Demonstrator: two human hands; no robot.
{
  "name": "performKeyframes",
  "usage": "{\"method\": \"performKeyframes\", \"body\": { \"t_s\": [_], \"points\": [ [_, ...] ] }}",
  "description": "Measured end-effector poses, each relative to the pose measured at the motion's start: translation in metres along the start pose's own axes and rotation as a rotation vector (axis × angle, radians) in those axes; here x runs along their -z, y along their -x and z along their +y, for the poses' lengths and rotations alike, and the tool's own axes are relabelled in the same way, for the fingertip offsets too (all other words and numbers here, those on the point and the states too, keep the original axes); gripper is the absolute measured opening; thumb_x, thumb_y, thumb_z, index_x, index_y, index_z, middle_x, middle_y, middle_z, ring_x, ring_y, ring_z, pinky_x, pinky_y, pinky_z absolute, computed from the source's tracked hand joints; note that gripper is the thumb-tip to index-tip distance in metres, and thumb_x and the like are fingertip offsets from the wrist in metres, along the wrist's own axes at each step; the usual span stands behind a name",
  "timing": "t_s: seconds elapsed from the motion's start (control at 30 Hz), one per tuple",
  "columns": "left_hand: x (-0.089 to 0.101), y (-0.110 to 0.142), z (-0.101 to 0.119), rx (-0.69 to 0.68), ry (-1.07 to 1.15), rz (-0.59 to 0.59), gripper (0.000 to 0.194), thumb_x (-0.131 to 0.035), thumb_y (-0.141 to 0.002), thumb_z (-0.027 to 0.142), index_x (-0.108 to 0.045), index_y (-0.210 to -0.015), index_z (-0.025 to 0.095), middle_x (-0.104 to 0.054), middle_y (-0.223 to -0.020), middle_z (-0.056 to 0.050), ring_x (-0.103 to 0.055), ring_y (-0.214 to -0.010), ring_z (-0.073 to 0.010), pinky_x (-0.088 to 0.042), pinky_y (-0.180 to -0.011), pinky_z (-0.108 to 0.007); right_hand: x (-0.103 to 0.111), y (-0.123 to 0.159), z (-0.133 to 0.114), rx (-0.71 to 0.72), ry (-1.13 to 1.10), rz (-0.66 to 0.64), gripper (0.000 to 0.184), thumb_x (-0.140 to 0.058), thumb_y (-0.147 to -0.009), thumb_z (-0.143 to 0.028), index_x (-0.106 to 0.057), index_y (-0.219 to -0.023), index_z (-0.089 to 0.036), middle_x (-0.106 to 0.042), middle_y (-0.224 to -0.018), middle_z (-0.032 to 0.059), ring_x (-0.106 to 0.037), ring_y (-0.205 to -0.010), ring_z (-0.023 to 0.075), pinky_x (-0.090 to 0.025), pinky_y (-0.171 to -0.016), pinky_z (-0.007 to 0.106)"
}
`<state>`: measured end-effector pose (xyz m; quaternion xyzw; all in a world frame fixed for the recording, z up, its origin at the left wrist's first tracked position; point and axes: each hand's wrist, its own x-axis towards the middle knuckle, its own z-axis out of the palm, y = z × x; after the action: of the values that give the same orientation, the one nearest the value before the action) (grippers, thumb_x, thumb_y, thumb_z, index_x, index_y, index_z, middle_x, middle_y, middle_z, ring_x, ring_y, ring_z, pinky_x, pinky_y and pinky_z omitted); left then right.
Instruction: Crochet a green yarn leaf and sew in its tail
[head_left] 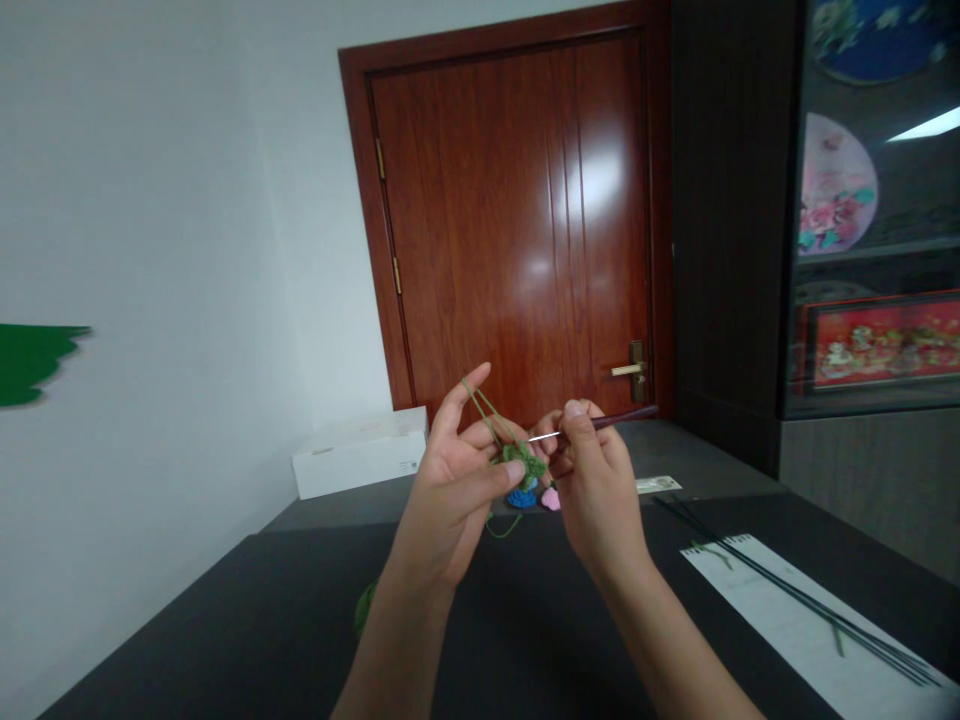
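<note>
Between thumb and fingers, my left hand (pixel 465 470) pinches a small green crochet piece (pixel 525 465). Green yarn (pixel 484 408) runs from it up over the raised index finger, and a loose strand hangs below. My right hand (pixel 596 470) is closed round a crochet hook (pixel 626 416) with a dark handle. The hook's silver shaft points left, its tip at the top of the green piece; whether a loop sits on it is too small to tell. Partly hidden behind my left forearm lies a green yarn ball (pixel 364 606).
A blue crochet piece (pixel 521 497) and a pink one (pixel 551 498) lie on the dark table (pixel 300 620) behind my hands. At the back left stands a white box (pixel 360 455). Dark green stems (pixel 810 600) rest across a white sheet (pixel 757 590) on the right.
</note>
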<state>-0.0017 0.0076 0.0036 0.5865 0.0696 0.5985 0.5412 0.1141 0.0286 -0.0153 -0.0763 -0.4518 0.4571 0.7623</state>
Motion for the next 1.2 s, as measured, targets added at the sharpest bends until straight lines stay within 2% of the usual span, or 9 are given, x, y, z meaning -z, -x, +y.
{"method": "performKeyframes", "body": {
  "t_s": [0.3,0.5,0.8,0.97,1.07,1.2],
  "points": [
    [0.003,0.001,-0.002,-0.002,-0.055,-0.041,0.084,-0.072,-0.084,0.004,-0.032,-0.155,0.022,-0.071,-0.090,-0.004,-0.069,-0.085,-0.0195,-0.057,-0.083,-0.037,0.005,-0.002,0.001,0.018,-0.048,-0.062,0.035,-0.065,-0.095,-0.042,-0.049,-0.072,-0.021,-0.052,-0.064,-0.0058,-0.047,-0.050,0.0083,-0.040,-0.044,0.019],
    [0.002,0.001,-0.002,-0.004,-0.066,-0.014,0.087,-0.077,-0.080,0.004,-0.035,-0.154,0.024,-0.071,-0.087,-0.002,-0.068,-0.083,-0.0180,-0.056,-0.084,-0.035,0.006,-0.003,0.000,0.018,-0.024,-0.062,0.034,-0.067,-0.094,-0.042,-0.049,-0.073,-0.021,-0.052,-0.064,-0.0056,-0.048,-0.053,0.0083,-0.040,-0.045,0.018],
    [0.003,0.000,0.000,0.005,-0.076,-0.038,0.094,-0.077,-0.080,0.003,-0.031,-0.157,0.027,-0.069,-0.085,0.000,-0.066,-0.080,-0.0162,-0.053,-0.081,-0.032,0.011,-0.008,-0.004,0.015,0.023,-0.115,0.034,-0.068,-0.093,-0.040,-0.048,-0.072,-0.021,-0.051,-0.061,-0.0062,-0.047,-0.052,0.0080,-0.039,-0.045,0.017],
    [0.004,0.000,0.000,0.000,-0.110,-0.048,0.098,-0.080,-0.079,0.007,-0.028,-0.159,0.031,-0.069,-0.085,0.001,-0.068,-0.084,-0.0184,-0.053,-0.085,-0.035,0.012,-0.009,-0.006,0.034,0.091,-0.123,0.034,-0.067,-0.094,-0.040,-0.049,-0.072,-0.021,-0.054,-0.062,-0.0051,-0.050,-0.054,0.0088,-0.041,-0.047,0.018],
    [0.005,-0.001,0.000,0.004,-0.110,-0.054,0.100,-0.080,-0.079,0.008,-0.026,-0.159,0.034,-0.068,-0.085,0.000,-0.068,-0.082,-0.0184,-0.054,-0.083,-0.035,0.012,-0.009,-0.006,0.015,0.058,-0.152,0.034,-0.065,-0.095,-0.040,-0.049,-0.073,-0.021,-0.054,-0.061,-0.0051,-0.049,-0.053,0.0085,-0.040,-0.046,0.018],
    [0.006,-0.001,-0.001,-0.004,-0.120,-0.066,0.102,-0.082,-0.079,0.013,-0.023,-0.160,0.036,-0.068,-0.084,0.000,-0.068,-0.082,-0.0195,-0.056,-0.082,-0.037,0.012,-0.010,-0.005,-0.082,-0.017,-0.197,0.040,-0.064,-0.095,-0.046,-0.046,-0.070,-0.022,-0.047,-0.056,-0.0077,-0.039,-0.044,0.0070,-0.033,-0.041,0.019]
  ]
}}
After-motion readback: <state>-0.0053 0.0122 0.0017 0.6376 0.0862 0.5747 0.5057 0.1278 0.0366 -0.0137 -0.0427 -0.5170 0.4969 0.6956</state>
